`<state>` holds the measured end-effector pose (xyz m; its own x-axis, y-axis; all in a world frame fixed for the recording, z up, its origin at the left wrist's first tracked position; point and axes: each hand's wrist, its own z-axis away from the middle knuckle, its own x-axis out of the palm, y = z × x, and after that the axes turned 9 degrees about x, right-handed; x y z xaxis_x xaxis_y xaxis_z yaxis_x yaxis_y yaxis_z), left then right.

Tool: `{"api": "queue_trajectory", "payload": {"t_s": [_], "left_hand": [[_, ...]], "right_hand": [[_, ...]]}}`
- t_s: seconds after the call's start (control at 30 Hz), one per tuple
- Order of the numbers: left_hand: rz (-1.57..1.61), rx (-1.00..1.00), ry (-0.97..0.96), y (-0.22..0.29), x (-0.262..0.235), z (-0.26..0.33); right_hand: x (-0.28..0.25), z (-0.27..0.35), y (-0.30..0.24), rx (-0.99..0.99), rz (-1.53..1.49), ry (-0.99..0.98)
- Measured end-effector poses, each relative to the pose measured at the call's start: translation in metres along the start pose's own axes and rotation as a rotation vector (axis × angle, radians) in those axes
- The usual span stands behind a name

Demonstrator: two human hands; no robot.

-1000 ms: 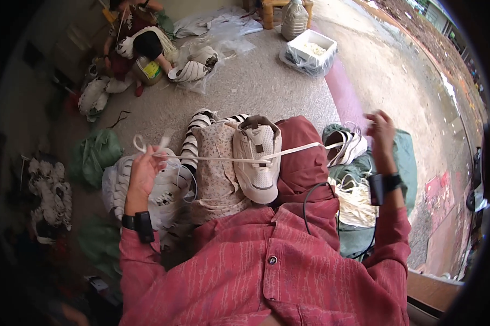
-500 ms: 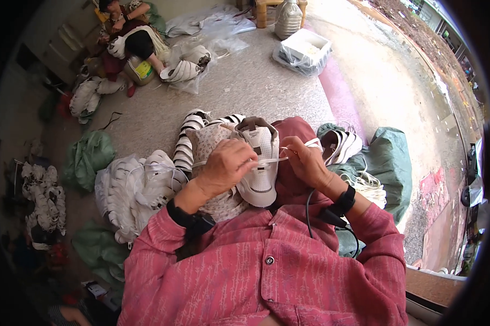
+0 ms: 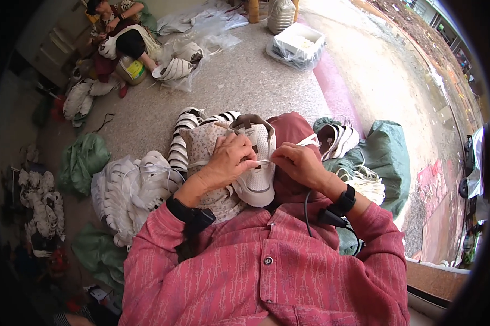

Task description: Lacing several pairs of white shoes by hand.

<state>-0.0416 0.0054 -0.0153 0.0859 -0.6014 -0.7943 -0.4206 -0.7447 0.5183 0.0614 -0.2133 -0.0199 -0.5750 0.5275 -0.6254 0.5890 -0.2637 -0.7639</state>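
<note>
The white shoe (image 3: 256, 163) sits propped on the lap, toe toward the body, so both hands can work the lace (image 3: 266, 162): left hand (image 3: 231, 160) pinching it over the tongue, right hand (image 3: 296, 163) pinching the other end beside it.

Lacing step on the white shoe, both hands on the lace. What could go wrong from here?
1. The shoe only rests on the lap, held by the left hand; a hard tug by the right hand on the lace might tip it off.
2. The lace is pinched close to the shoe with little slack showing; it may slip from the fingers.
3. The cable hanging near the right wrist could snag on the lace.
</note>
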Motion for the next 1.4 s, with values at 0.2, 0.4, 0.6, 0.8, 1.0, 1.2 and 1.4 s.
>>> {"api": "queue_trajectory", "payload": {"t_s": [0.2,0.4,0.6,0.8,1.0,1.2,1.4], "left_hand": [[0.017,-0.017,-0.104,-0.004,-0.006,-0.002],[0.099,0.048,-0.093,-0.007,-0.017,-0.009],[-0.012,0.122,-0.041,-0.001,-0.018,-0.026],[-0.036,0.184,0.027,0.004,0.005,-0.031],[-0.05,0.068,0.104,0.004,0.018,-0.031],[-0.002,-0.03,0.111,0.005,0.021,-0.031],[0.06,0.004,0.086,-0.003,0.024,-0.034]], "right_hand": [[-0.013,-0.012,0.001,0.099,0.018,0.007],[-0.002,-0.009,0.011,0.227,0.318,-0.139],[0.007,0.001,0.013,0.11,0.23,0.116],[0.019,0.014,0.009,0.318,-0.147,0.136],[0.022,0.015,0.011,0.266,-0.035,0.097],[0.02,0.009,0.012,0.272,0.03,0.041],[0.006,-0.012,0.021,0.581,-0.385,-0.21]]}}
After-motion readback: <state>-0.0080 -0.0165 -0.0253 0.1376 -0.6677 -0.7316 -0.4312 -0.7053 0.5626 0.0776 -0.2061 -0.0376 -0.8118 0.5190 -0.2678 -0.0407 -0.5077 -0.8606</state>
